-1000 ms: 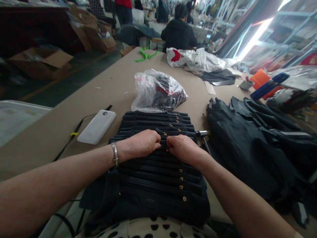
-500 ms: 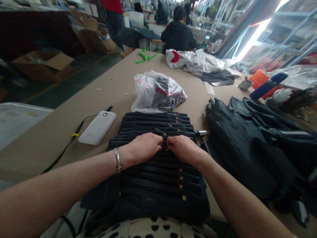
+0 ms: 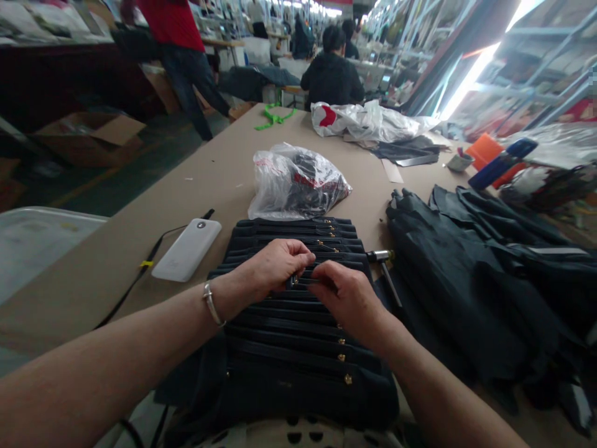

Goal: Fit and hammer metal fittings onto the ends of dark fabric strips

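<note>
A row of overlapping dark navy zippered pouches (image 3: 298, 358) lies in front of me, with gold zipper sliders along the right side. Over the middle of the row, my left hand (image 3: 280, 266) is closed in a pinch on a small dark zipper pull (image 3: 291, 281) with a gold-coloured fitting. Close beside it on the right, my right hand (image 3: 349, 292) has its fingers curled, thumb and forefinger near that pull. A fine strand seems to run between the hands, but blur hides what the right fingers hold.
Beyond the pouches sits a clear plastic bag (image 3: 298, 183) with dark contents. A white power bank (image 3: 187, 250) with a black cord lies left. A metal hammer-like tool (image 3: 383, 256) and piled dark fabric (image 3: 457, 286) are right. People (image 3: 332, 68) are farther back.
My left hand has turned and lifted a little, the zipper pull now showing under its fingers. The right hand has shifted slightly down and curled. A person in red has moved into fuller view.
</note>
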Available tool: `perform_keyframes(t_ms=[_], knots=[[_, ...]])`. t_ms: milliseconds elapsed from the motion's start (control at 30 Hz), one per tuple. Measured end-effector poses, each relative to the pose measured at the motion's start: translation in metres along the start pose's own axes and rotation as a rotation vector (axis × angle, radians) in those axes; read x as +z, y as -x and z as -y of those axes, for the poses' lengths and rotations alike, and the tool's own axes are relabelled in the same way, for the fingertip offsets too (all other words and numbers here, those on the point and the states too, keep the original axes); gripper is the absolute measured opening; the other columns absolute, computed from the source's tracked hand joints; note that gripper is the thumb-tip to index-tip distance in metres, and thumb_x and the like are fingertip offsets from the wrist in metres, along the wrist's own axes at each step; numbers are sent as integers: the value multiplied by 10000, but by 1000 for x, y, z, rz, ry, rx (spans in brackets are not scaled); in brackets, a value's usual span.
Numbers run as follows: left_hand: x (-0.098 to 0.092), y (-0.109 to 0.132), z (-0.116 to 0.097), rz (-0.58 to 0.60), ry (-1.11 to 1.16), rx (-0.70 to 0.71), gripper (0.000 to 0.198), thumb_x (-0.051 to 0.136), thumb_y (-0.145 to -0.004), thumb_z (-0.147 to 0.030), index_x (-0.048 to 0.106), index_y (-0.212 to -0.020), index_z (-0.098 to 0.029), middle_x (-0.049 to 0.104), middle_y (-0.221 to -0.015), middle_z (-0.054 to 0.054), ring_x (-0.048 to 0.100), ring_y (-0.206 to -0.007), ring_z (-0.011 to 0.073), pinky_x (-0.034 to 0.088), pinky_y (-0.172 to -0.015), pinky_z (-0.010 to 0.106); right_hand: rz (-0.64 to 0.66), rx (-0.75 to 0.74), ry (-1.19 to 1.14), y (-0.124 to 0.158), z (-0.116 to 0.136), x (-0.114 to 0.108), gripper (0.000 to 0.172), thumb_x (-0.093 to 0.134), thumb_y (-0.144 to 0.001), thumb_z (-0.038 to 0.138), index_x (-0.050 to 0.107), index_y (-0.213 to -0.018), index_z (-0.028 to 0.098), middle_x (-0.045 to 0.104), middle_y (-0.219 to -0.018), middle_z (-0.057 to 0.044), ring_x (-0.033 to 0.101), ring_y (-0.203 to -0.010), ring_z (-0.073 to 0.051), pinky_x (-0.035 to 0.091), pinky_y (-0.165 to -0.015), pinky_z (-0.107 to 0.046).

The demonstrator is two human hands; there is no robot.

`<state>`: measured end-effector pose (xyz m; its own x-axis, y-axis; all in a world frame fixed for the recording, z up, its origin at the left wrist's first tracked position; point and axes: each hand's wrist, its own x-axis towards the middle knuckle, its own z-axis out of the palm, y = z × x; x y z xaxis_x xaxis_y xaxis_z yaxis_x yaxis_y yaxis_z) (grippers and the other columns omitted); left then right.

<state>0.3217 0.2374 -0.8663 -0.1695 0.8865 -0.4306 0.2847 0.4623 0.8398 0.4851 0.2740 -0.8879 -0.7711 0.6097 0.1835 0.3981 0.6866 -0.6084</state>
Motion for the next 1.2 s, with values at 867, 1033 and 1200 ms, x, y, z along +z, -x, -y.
perform_keyframes(t_ms=[867, 1033, 1200], knots=[[34, -1, 6, 202, 304, -115, 205, 570, -751, -370, 497, -757, -179, 402, -535, -74, 354, -356, 39, 179, -297, 145, -59, 360, -929, 14, -30, -12, 170, 676, -673, 253, 559, -755, 160, 586, -614, 54, 549, -517, -72, 459, -523, -197], [37, -6, 7, 262, -18, -18, 225, 524, -744, -395, 557, -741, -172, 375, -498, -76, 334, -389, 56, 251, -370, 191, 3, 355, -789, 24, -45, -14, 122, 664, -671, 221, 579, -730, 157, 574, -617, 56, 501, -536, -67, 412, -530, -191], [39, -14, 2, 261, -500, 263, 189, 509, -716, -294, 599, -620, -158, 531, -558, -30, 454, -560, 102, 332, -536, 232, 80, 324, -423, 34, -52, -9, 113, 583, -740, 179, 660, -823, 182, 649, -724, 24, 567, -667, -110, 442, -648, -230]])
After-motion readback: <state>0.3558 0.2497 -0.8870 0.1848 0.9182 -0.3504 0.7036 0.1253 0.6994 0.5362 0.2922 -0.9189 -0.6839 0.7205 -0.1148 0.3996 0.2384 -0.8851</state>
